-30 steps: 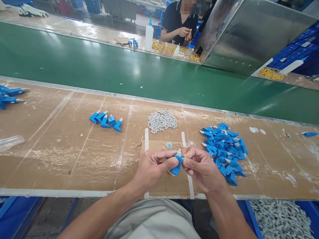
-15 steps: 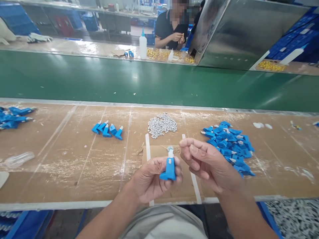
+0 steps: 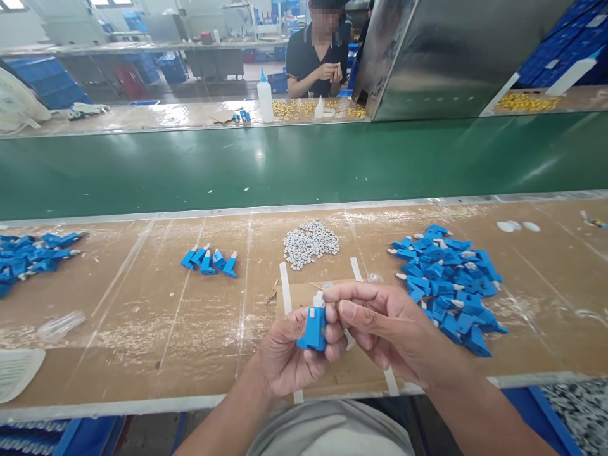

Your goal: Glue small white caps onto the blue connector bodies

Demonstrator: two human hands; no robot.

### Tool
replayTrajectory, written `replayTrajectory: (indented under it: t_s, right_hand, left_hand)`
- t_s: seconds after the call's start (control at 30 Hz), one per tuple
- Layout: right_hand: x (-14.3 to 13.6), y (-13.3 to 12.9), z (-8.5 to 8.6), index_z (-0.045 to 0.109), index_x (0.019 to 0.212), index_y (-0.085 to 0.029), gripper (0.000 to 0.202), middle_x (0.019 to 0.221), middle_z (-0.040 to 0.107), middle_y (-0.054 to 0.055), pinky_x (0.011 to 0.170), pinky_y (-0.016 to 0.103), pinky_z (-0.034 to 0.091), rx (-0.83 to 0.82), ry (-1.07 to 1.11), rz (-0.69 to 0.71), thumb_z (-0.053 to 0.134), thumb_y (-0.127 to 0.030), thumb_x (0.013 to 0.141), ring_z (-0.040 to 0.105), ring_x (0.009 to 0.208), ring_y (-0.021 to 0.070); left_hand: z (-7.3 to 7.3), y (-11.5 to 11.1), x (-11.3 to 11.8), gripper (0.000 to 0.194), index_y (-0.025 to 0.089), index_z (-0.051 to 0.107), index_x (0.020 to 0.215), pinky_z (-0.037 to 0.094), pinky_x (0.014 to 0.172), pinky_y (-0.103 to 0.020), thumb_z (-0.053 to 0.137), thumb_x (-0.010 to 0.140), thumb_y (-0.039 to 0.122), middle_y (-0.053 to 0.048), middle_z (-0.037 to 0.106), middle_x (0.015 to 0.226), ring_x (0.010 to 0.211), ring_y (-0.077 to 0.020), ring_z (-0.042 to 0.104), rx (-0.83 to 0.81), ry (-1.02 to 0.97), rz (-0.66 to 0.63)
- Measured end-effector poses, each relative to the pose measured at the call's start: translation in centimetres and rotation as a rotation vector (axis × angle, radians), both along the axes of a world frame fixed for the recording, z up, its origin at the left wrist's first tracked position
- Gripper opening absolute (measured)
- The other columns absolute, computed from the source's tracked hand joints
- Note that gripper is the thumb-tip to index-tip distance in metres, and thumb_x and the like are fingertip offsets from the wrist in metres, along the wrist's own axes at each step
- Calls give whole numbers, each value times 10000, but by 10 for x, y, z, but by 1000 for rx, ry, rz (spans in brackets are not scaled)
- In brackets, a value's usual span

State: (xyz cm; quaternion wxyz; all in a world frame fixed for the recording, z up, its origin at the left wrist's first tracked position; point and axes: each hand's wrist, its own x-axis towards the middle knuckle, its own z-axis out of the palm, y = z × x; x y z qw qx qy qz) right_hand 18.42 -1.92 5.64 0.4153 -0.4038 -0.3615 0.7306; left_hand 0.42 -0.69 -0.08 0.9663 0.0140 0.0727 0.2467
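The left hand grasps a blue component above the cardboard pad, white tip uppermost. The right hand has its fingertips beside the tip; whether they pinch anything cannot be told. Beyond the pad lies a grey-piece pile; to the pad's right, a blue-part heap; to its left, five loose blue parts.

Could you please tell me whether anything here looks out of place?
Mostly no; the blue piece in the left hand shows no clear damage. A few white scraps on the green surface look stray, because they lie scattered rather than gathered.
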Motion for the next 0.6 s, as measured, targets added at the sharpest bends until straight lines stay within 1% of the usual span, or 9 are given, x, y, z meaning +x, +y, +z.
replayTrajectory:
  t_s: [0.1, 0.17, 0.27, 0.37, 0.43, 0.5, 0.6]
  right_hand:
    - [2, 0, -5, 771, 1040, -182, 379, 806, 668, 50, 315, 133, 357, 8, -38, -1, 792, -471, 796, 440, 492, 62]
    - [4, 0, -9, 771, 1058, -180, 395, 733, 653, 38, 330, 140, 352, 18, -78, 4, 790, -478, 800, 442, 489, 69]
    - [6, 0, -17, 759, 1101, -194, 412, 644, 609, 9, 379, 144, 352, 50, -84, 16, 794, -475, 802, 485, 520, 84]
    - [5, 1, -27, 765, 1075, -195, 405, 673, 585, 8, 433, 154, 349, 56, 2, 11, 775, -504, 814, 505, 573, 87]
    - [3, 2, -34, 768, 1036, -188, 380, 707, 568, 10, 459, 166, 340, 36, 47, 1, 764, -504, 825, 487, 584, 82]
    - [2, 0, -40, 761, 992, -184, 341, 729, 548, 8, 474, 180, 329, 25, 69, -9, 764, -485, 830, 464, 583, 79]
    - [-1, -5, -46, 742, 923, -181, 286, 739, 514, 5, 469, 195, 303, 26, 75, -40, 763, -452, 834, 448, 584, 85]
  left_hand:
    - [-2, 0, 1, 227, 85, 732, 952, 456, 467, -25, 778, 739, 145, -69, 681, 782, 696, -92, 672, 9, 17, 24]
    - [-2, 1, 2, 246, 89, 739, 952, 457, 477, -27, 802, 737, 189, -67, 683, 782, 700, -91, 672, 29, 61, 45]
    - [2, 1, 5, 233, 79, 746, 923, 483, 523, -60, 791, 775, 253, -75, 681, 785, 713, -99, 666, 137, 228, 138]
    - [9, -2, 9, 234, 68, 751, 871, 501, 579, -118, 693, 879, 295, -72, 652, 736, 669, -91, 621, 322, 434, 243]
    - [13, -5, 12, 271, 79, 752, 844, 487, 587, -142, 642, 921, 314, -58, 626, 695, 630, -82, 578, 412, 521, 269]
    - [15, -9, 15, 284, 92, 751, 826, 465, 582, -159, 631, 928, 329, -52, 613, 683, 621, -85, 557, 450, 569, 281]
    - [13, -11, 19, 298, 98, 734, 765, 442, 588, -183, 677, 889, 363, -51, 607, 687, 627, -95, 552, 427, 608, 310]
